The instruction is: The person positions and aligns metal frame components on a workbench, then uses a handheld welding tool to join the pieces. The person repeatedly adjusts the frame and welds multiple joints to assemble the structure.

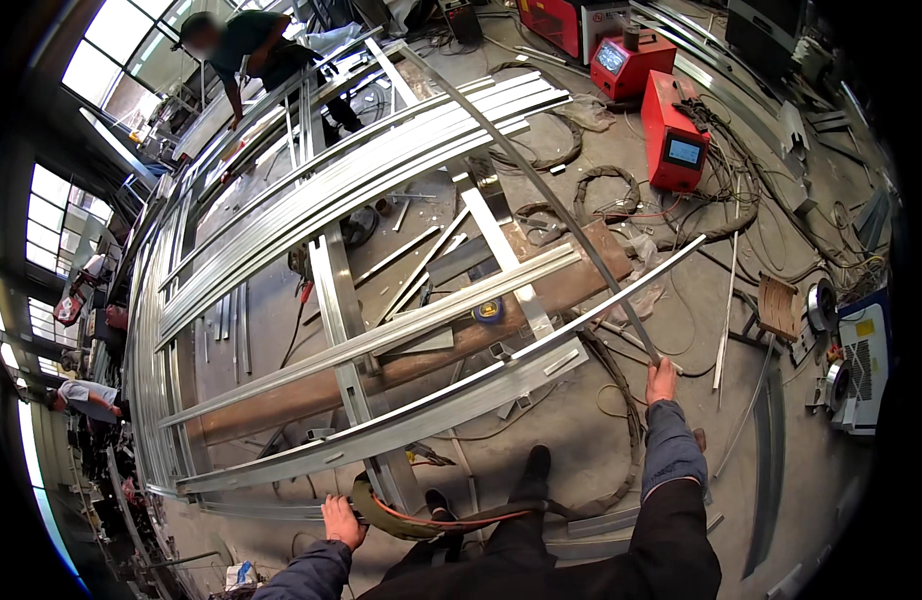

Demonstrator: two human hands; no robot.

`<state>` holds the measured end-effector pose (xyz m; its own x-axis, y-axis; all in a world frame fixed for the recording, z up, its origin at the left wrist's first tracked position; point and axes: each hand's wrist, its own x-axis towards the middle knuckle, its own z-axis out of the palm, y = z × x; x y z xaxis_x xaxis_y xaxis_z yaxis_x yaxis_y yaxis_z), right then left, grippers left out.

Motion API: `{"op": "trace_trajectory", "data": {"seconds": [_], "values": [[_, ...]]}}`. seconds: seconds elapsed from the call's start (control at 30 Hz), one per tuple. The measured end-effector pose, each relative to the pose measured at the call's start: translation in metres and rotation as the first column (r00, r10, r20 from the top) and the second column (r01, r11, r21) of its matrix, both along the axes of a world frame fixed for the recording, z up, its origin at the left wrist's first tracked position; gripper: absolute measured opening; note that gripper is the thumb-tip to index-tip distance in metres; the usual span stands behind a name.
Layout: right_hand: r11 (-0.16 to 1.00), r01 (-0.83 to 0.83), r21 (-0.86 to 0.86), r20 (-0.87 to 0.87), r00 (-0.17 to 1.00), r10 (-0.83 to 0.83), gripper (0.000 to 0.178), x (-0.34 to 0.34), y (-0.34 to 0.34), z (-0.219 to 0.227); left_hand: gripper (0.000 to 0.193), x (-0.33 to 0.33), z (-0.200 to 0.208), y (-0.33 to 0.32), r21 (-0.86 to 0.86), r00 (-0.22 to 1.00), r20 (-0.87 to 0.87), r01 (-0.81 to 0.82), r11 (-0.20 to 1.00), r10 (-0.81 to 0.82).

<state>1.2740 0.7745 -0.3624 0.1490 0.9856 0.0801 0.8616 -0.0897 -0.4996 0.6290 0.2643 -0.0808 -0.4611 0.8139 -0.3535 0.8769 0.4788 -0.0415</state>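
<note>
Where daylight enters, far left: paned windows (51, 210) and, below them, a person in a pale top (88, 398).
Frame: silvery metal frame (333, 285), with a co-worker in a dark green top (243, 48) leaning in at its far edge.
Channels: long bright stack (381, 160) lying across the frame's far half.
Left hand (342, 521): outside the frame's near edge, at the end of a green-sleeved cable (381, 517); I cannot tell whether the fingers grip it.
Tape measure (488, 311): blue and yellow, toward the frame's near right corner.
Long dark bar (556, 201): slanting over the frame's right end, from the far edge to the right hand.
Red units: two boxes, upper (636, 65) and lower (671, 150), with lit screens; characters too small to read.
Right hand (661, 380): fingers curled tightly round the bar's near end, beyond the frame's near right corner.
White-and-blue machine (861, 370): far right, bearing a yellow label (865, 328), its wording illegible.
</note>
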Motion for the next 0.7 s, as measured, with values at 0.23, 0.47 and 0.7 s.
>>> {"op": "trace_trajectory", "data": {"seconds": [0.23,0.47,0.7], "values": [[0.988,0.134,-0.081,0.072,0.989,-0.129,0.033,0.048,0.043,0.010,0.092,-0.001,0.003,0.001,-0.041,0.999,0.041,-0.007,0.999,0.008],[0.949,0.315,0.010,0.103,0.944,-0.315,0.029,0.134,0.071,0.031,0.095,-0.012,0.001,0.008,-0.079,0.999,0.050,0.024,0.997,-0.020],[0.975,0.215,0.051,-0.171,0.964,-0.204,0.034,0.213,0.059,0.148,0.089,-0.009,-0.007,-0.008,-0.130,0.999,-0.029,0.031,0.991,-0.035]]}}
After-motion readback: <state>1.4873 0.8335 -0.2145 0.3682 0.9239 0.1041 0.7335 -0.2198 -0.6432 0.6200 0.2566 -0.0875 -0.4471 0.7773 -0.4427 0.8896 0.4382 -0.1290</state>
